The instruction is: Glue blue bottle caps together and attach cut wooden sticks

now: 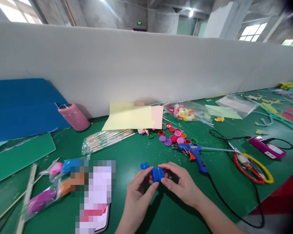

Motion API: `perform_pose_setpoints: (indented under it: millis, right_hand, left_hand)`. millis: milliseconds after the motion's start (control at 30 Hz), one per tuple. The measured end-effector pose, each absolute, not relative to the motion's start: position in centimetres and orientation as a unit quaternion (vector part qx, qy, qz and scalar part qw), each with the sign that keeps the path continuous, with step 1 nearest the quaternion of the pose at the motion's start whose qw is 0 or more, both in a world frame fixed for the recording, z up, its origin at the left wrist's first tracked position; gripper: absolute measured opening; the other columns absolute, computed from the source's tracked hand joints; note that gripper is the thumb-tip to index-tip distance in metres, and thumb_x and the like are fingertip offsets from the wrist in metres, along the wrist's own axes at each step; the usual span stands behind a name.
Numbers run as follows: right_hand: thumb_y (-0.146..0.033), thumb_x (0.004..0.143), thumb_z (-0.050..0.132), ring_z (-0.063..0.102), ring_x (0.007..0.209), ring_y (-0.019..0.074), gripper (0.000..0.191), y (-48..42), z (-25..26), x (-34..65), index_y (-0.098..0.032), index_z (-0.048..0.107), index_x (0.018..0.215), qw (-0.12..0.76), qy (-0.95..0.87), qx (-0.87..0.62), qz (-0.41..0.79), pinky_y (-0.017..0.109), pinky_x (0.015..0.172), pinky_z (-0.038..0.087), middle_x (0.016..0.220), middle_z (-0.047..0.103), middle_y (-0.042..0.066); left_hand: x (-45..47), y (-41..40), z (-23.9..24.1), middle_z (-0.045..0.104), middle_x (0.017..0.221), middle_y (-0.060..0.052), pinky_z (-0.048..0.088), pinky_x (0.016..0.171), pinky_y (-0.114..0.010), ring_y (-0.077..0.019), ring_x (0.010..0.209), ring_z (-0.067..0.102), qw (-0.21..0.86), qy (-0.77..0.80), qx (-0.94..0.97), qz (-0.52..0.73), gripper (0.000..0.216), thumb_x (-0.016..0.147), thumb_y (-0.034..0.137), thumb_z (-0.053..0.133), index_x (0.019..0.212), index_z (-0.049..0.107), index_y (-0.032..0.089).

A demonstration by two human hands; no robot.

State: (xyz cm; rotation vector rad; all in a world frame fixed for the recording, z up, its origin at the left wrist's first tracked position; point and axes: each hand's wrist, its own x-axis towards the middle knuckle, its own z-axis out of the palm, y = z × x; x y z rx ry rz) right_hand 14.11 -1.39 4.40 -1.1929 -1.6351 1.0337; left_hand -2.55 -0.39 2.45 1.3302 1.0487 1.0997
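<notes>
Two pinches, by left hand (141,191) and right hand (182,184), hold a glossy blue plastic-looking cylinder (157,175) at lower centre, likely light, stiff, slick, best gripped by its ends.

Blue piece (157,175): plastic, is shining glossily. Table (127,156): smooth, is reflecting light softly. At its far edge, paper sheets (129,117) are looking matt; bundled sticks (112,138), bare wood, are showing through crinkled, glossy clear wrap (87,146).
</notes>
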Motion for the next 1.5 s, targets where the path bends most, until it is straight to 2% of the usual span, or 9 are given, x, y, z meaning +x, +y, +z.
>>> perform_pose_setpoints:
  millis: [133,367,600,767,867,1000,1500]
  right_hand:
    - [-0.027,0.078,0.057,0.051,0.073,0.0139,0.026,-1.5,4.4,14.1,-0.018,0.057,0.103,0.427,-0.658,-0.469,0.405,0.025,0.068,0.044,0.088,0.056,0.004]
    - [-0.027,0.078,0.057,0.052,0.074,0.0143,0.027,-1.4,4.6,14.1,-0.018,0.057,0.104,0.425,-0.662,-0.47,0.401,0.025,0.069,0.045,0.088,0.056,0.005]
    - [-0.03,0.078,0.057,0.053,0.073,0.0152,0.027,-1.2,4.7,14.1,-0.018,0.059,0.102,0.415,-0.659,-0.485,0.397,0.026,0.068,0.044,0.085,0.059,0.005]
    - [-0.033,0.08,0.055,0.054,0.072,0.0153,0.022,-1.2,4.7,13.9,-0.019,0.062,0.094,0.398,-0.656,-0.497,0.404,0.026,0.065,0.044,0.081,0.06,0.004]
    - [-0.033,0.079,0.055,0.054,0.073,0.0154,0.025,-1.3,4.5,13.9,-0.019,0.059,0.1,0.404,-0.64,-0.501,0.419,0.027,0.066,0.044,0.086,0.061,0.004]
    - [-0.029,0.076,0.06,0.054,0.073,0.0143,0.033,-1.4,4.3,14.0,-0.022,0.055,0.108,0.43,-0.637,-0.476,0.428,0.027,0.066,0.045,0.094,0.058,0.005]
    - [-0.028,0.076,0.06,0.053,0.071,0.0134,0.03,-1.2,4.0,13.6,-0.022,0.058,0.105,0.449,-0.64,-0.46,0.422,0.026,0.065,0.046,0.092,0.057,0.004]
  left_hand:
    - [-2.6,-0.5,2.6,0.06,0.091,-0.003,0.044,0.072,-0.025,-0.017,0.082,0.055,0.522,0.436,0.573,0.457,0.035,0.069,0.019,0.064,0.103,0.062,0.026]
    - [-2.7,-0.4,2.8,0.061,0.089,-0.003,0.044,0.072,-0.025,-0.0169,0.082,0.055,0.514,0.441,0.577,0.456,0.034,0.068,0.02,0.065,0.102,0.063,0.025]
    - [-2.4,-0.4,2.9,0.062,0.088,-0.004,0.044,0.072,-0.027,-0.0169,0.079,0.056,0.575,0.441,0.511,0.462,0.031,0.066,0.021,0.067,0.097,0.065,0.023]
    - [-1.9,-0.4,3.3,0.064,0.071,-0.003,0.043,0.066,-0.026,-0.0158,0.07,0.056,0.649,0.458,0.38,0.474,0.025,0.06,0.023,0.072,0.084,0.067,0.017]
    - [-1.8,-0.4,3.6,0.06,0.064,-0.001,0.04,0.059,-0.022,-0.0118,0.061,0.052,0.675,0.459,0.335,0.471,0.022,0.059,0.025,0.072,0.078,0.068,0.015]
    - [-1.7,-0.4,3.8,0.058,0.063,0.0,0.035,0.052,-0.019,-0.0083,0.054,0.045,0.688,0.451,0.319,0.471,0.018,0.059,0.028,0.072,0.07,0.066,0.014]
    - [-1.7,-0.5,3.9,0.058,0.063,0.0,0.033,0.053,-0.019,-0.008,0.056,0.045,0.7,0.436,0.316,0.47,0.018,0.063,0.029,0.07,0.07,0.064,0.014]
